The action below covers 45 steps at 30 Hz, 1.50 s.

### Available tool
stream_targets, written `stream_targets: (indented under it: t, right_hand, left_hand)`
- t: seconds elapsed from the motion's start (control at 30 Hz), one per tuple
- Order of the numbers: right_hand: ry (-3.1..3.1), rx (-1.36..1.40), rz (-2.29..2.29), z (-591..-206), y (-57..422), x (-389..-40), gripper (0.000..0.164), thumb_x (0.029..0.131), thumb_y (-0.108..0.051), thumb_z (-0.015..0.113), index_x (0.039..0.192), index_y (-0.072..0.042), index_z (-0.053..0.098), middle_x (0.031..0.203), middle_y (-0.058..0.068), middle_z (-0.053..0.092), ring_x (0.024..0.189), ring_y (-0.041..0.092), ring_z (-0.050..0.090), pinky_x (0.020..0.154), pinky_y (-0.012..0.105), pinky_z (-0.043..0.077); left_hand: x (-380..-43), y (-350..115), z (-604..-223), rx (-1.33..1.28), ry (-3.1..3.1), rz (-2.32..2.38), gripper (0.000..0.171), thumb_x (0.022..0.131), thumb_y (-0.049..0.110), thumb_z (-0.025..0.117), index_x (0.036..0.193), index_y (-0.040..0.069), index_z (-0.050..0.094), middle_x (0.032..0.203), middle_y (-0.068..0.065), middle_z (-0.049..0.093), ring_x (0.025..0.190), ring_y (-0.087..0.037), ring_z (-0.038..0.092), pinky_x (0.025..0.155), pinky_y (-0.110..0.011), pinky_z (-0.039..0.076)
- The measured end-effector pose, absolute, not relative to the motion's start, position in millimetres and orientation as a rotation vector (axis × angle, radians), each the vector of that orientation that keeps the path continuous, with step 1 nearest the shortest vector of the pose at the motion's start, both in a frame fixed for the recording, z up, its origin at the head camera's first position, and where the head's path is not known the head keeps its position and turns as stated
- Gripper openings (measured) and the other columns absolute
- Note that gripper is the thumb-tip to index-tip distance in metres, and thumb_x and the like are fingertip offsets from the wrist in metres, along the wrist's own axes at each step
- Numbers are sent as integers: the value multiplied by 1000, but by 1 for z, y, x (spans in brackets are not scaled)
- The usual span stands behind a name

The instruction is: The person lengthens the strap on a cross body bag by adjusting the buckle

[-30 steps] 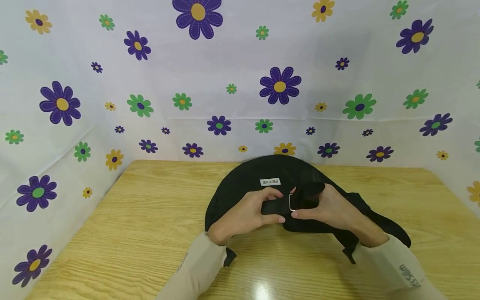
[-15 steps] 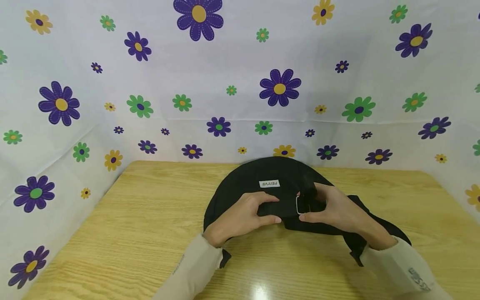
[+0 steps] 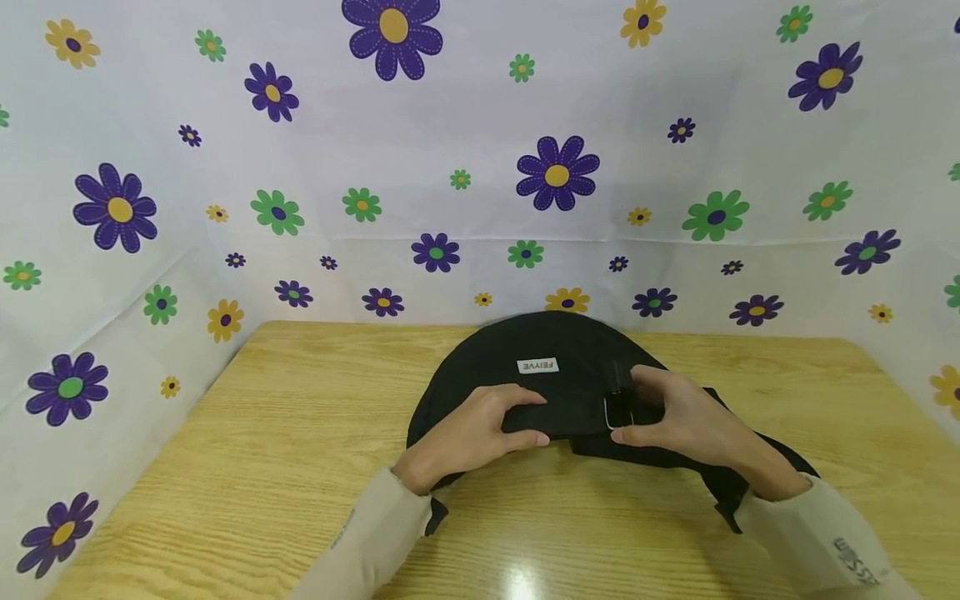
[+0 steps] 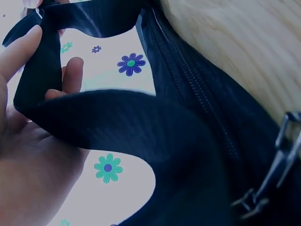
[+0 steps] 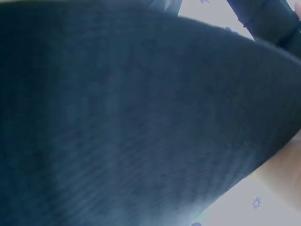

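Observation:
A black crescent-shaped bag [image 3: 480, 358] with a white label [image 3: 537, 366] lies near the back of the table. Above it, my left hand [image 3: 468, 433] grips the black strap [image 4: 94, 117] between thumb and fingers; the strap loops over the palm in the left wrist view. To its right, my right hand [image 3: 690, 425] pinches the strap at a rectangular metal slider buckle [image 3: 619, 427]. Black fabric [image 5: 141, 113] fills most of the right wrist view and hides that hand's fingers. Along the bag run a zipper [image 4: 197, 89] and, close to the camera, a metal clasp [image 4: 277, 165].
The wooden table [image 3: 300, 417] extends to both sides of the bag. White cloth [image 3: 450, 108] with printed flowers stands behind it and at the sides. Strap ends [image 3: 437, 517] hang near both forearms.
My right hand has moved right with the buckle, while my left hand has drifted slightly left. The gap between the hands has widened, and the raised strap loop at the buckle looks smaller.

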State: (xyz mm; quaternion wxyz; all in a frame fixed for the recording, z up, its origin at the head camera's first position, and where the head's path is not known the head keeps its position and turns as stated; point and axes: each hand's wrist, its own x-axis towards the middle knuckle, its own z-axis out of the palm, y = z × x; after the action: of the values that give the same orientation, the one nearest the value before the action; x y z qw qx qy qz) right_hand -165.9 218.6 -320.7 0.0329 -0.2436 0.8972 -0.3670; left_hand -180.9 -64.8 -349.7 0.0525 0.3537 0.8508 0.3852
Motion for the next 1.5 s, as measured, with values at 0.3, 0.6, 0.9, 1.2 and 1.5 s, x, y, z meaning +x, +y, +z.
stream_targets:
  t: [0.3, 0.6, 0.9, 1.2, 1.5]
  right_hand:
    - [2739, -783, -1149, -323, 223, -165, 48, 83, -15, 84, 119, 5, 60, 103, 5, 69, 87, 18, 60, 75, 32, 53]
    - [2719, -805, -1147, -326, 225, -164, 50, 83, -15, 83, 122, 6, 60, 100, 3, 70, 86, 17, 61, 74, 34, 52]
    - [2680, -823, -1183, -327, 226, -164, 46, 83, -13, 82, 119, 5, 60, 93, 0, 67, 80, 16, 58, 68, 30, 48]
    - [2653, -818, -1215, -327, 229, -161, 41, 84, -14, 82, 114, 3, 60, 90, 1, 64, 78, 17, 57, 66, 28, 48]
    - [2663, -802, -1201, -328, 233, -161, 39, 83, -14, 82, 110, 1, 59, 89, 1, 63, 79, 16, 57, 64, 28, 46]
  left_hand:
    - [-179, -70, -351, 1069, 2573, 1174, 45, 97, 22, 73, 134, 1, 62, 136, -10, 62, 129, -22, 56, 107, -34, 44]
    - [-176, -74, -351, 1061, 2558, 1166, 45, 97, 23, 72, 135, 2, 61, 137, -10, 61, 129, -22, 55, 107, -35, 44]
    - [-175, -77, -354, 1062, 2541, 1180, 45, 98, 24, 71, 136, 2, 60, 138, -10, 61, 131, -22, 54, 108, -35, 43]
    - [-174, -79, -356, 1054, 2540, 1169, 45, 99, 25, 70, 136, 2, 60, 138, -9, 60, 131, -22, 54, 108, -36, 43]
    - [-174, -84, -357, 1052, 2544, 1165, 46, 99, 27, 70, 136, 2, 60, 138, -9, 61, 131, -21, 54, 108, -37, 43]
